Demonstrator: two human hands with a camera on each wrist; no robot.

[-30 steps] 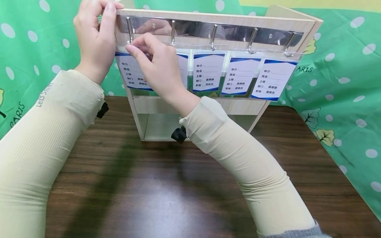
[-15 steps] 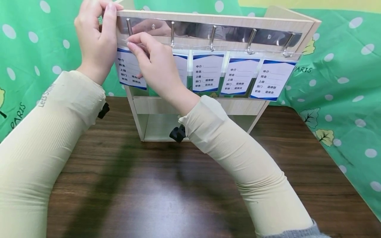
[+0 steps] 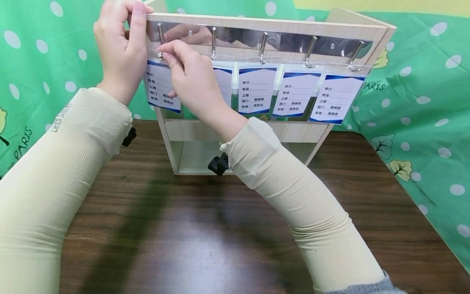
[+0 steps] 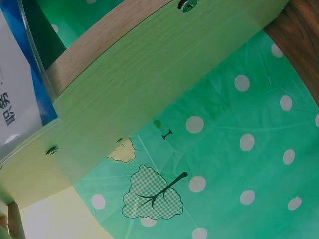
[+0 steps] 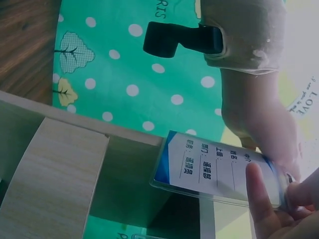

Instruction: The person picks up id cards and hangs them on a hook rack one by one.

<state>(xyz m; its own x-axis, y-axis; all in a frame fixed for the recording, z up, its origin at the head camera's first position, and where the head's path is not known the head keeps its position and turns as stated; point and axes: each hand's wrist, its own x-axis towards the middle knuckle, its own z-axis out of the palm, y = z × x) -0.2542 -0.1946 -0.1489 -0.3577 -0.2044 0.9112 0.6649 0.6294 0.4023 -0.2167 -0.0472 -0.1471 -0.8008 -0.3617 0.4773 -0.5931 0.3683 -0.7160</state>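
Note:
My left hand [image 3: 123,53] holds the upper left corner of a light wooden rack [image 3: 293,130], thumb in front of its edge. A metal strip [image 3: 238,36] with several hooks runs along the rack's top. Thumb and forefinger of my right hand [image 3: 200,77] pinch the clear top edge of the leftmost badge holder [image 3: 158,87] at the first hook [image 3: 160,32]. In the right wrist view, this badge [image 5: 214,164] shows its blue-cornered white card, a finger across its upper part. The second badge [image 3: 222,81] is partly hidden behind my right hand.
Further badges, including the middle badge [image 3: 257,90] and the rightmost badge [image 3: 338,98], hang from hooks to the right. The rack stands on a dark wooden table [image 3: 183,245]. A green dotted cloth [image 3: 422,102] covers the back and sides.
The leftmost badge's top has risen and its card shifted left. The hook's tip, hidden half a second ago, shows again beside my right fingertips. My left hand stays on the corner.

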